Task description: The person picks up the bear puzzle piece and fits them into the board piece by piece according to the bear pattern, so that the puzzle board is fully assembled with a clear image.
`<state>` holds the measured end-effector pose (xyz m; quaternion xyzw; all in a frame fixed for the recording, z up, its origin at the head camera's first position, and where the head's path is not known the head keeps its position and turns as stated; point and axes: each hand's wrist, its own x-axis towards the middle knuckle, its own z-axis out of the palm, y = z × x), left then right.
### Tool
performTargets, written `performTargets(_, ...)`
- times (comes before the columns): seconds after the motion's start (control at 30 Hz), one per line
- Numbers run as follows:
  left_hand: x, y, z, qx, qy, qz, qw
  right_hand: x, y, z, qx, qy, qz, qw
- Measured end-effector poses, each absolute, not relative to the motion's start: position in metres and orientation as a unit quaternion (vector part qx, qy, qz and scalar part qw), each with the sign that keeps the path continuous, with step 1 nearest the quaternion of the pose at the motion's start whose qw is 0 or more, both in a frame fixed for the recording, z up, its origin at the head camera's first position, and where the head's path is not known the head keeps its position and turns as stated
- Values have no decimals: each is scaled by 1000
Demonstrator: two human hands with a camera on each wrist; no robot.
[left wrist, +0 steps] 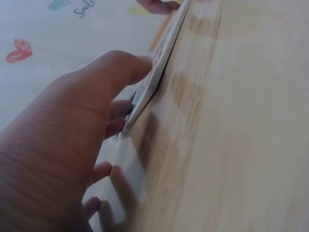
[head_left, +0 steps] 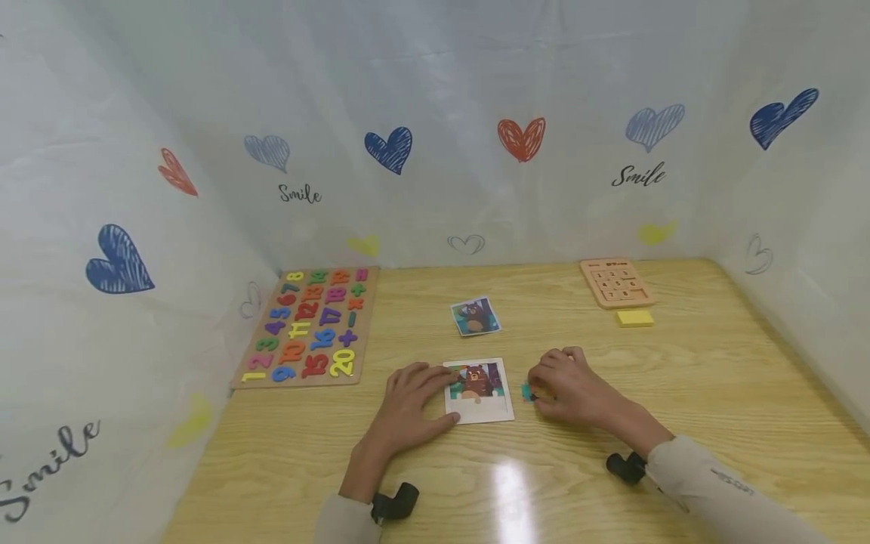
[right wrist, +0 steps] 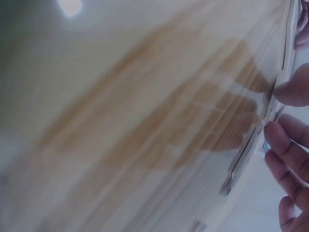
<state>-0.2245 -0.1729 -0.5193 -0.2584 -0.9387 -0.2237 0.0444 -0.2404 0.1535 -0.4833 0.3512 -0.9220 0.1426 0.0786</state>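
Note:
A small white-framed jigsaw puzzle board [head_left: 481,412] with a bear picture lies in front of me; its lower part shows bare white. My left hand [head_left: 412,408] rests on the board's left side, fingers spread, thumb at the lower left corner. The left wrist view shows that thumb right at the board's thin edge [left wrist: 166,54]. Just right of the board, my right hand [head_left: 572,389] pinches a puzzle piece [head_left: 526,392], teal where it sticks out; the curled fingers hide most of it. Low in the right wrist view, thumb and fingertips [right wrist: 276,137] meet close over the table.
Behind the board lies a bear picture card [head_left: 476,316]. A colourful number board [head_left: 306,326] occupies the left side. At the back right are a wooden number slide puzzle [head_left: 617,283] and a yellow block [head_left: 635,319]. A heart-printed curtain [head_left: 448,83] surrounds the table [head_left: 584,483].

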Motion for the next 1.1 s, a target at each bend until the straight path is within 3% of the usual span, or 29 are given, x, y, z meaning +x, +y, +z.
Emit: performTargets(1.1, -225, -173, -520, -258, -939, -224, 35, -242, 137, -470, 392, -895, 168, 128)
